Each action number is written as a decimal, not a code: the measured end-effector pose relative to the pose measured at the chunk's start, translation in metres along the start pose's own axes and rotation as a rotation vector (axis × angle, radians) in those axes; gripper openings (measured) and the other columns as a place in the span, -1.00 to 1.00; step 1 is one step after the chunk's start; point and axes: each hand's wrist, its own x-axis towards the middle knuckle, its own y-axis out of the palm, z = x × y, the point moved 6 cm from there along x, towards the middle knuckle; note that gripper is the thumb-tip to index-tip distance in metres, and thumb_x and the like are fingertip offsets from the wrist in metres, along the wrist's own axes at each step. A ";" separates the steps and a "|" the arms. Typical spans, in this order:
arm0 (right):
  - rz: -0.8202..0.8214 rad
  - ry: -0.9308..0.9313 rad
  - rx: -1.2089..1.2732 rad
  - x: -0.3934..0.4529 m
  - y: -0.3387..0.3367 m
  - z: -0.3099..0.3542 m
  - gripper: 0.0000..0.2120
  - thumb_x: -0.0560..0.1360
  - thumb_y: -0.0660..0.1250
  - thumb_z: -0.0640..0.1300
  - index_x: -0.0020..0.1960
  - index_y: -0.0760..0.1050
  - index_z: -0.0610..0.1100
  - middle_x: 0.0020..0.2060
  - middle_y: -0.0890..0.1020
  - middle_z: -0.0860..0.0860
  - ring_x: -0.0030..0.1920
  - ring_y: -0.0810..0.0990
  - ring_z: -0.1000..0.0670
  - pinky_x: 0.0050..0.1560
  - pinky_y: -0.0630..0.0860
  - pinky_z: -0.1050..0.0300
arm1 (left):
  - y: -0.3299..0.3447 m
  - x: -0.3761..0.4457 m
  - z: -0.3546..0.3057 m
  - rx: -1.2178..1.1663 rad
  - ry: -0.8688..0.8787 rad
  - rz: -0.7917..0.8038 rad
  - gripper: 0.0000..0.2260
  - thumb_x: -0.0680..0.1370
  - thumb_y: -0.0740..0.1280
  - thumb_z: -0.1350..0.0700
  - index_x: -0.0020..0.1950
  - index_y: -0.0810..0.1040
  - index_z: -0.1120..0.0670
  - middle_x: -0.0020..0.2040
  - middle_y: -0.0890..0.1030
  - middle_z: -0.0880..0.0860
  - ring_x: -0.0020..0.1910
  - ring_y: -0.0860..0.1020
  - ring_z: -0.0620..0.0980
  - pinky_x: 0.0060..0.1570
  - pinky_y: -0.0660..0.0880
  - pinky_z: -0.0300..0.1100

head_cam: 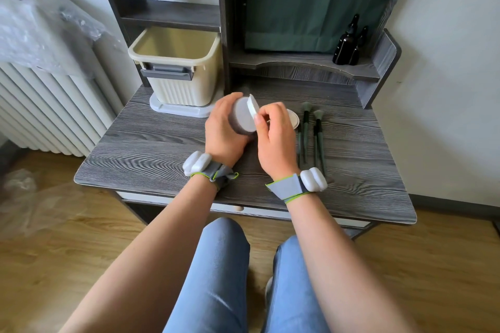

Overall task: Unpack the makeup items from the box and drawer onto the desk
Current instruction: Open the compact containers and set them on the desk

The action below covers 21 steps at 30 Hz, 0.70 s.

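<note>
My left hand (223,130) grips a round grey jar (240,119), tilted on its side above the desk (151,149). Pinched in my right hand (276,138) is a white round lid or puff (253,107), held edge-on at the jar's open face. A round beige item (295,117) lies on the desk, partly hidden behind my right hand. Several green-handled makeup brushes (311,132) lie side by side to the right. The cream box (177,67) stands open at the back left, and its inside looks bare. The drawer (249,209) under the desk front is closed.
Two dark dropper bottles (349,44) stand on the raised shelf at the back right. A green curtain hangs behind the shelf. A white radiator (46,111) stands to the left of the desk. My knees are under the desk's front edge.
</note>
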 end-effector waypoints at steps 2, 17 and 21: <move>-0.114 0.008 -0.061 -0.001 -0.009 0.000 -0.89 0.56 0.24 -0.20 -0.10 0.45 -0.23 -0.15 0.50 -0.05 -0.16 0.40 0.04 -0.13 0.34 0.18 | 0.006 0.000 -0.001 0.012 0.002 0.033 -0.33 0.20 0.58 0.22 0.29 0.49 0.13 0.23 0.55 0.04 0.23 0.49 -0.04 0.23 0.27 -0.47; -0.192 0.108 -0.222 0.001 -0.015 -0.009 -0.83 0.32 0.23 -0.27 -0.13 0.51 -0.13 -0.08 0.54 -0.04 -0.03 0.48 -0.13 -0.03 0.40 -0.08 | 0.007 -0.001 0.021 -0.055 -0.248 0.006 -0.30 0.12 0.64 -0.05 0.21 0.51 0.05 0.11 0.61 -0.03 0.11 0.54 -0.09 0.11 0.41 -0.28; -0.074 -0.010 -0.111 -0.001 -0.007 0.001 -0.88 0.38 0.32 -0.27 -0.12 0.60 -0.16 -0.13 0.54 -0.04 -0.07 0.49 -0.07 0.00 0.43 0.02 | 0.006 -0.001 0.023 -0.044 -0.247 -0.021 -0.34 0.18 0.55 -0.11 0.22 0.50 0.06 0.12 0.62 0.01 0.12 0.56 -0.04 0.17 0.47 -0.16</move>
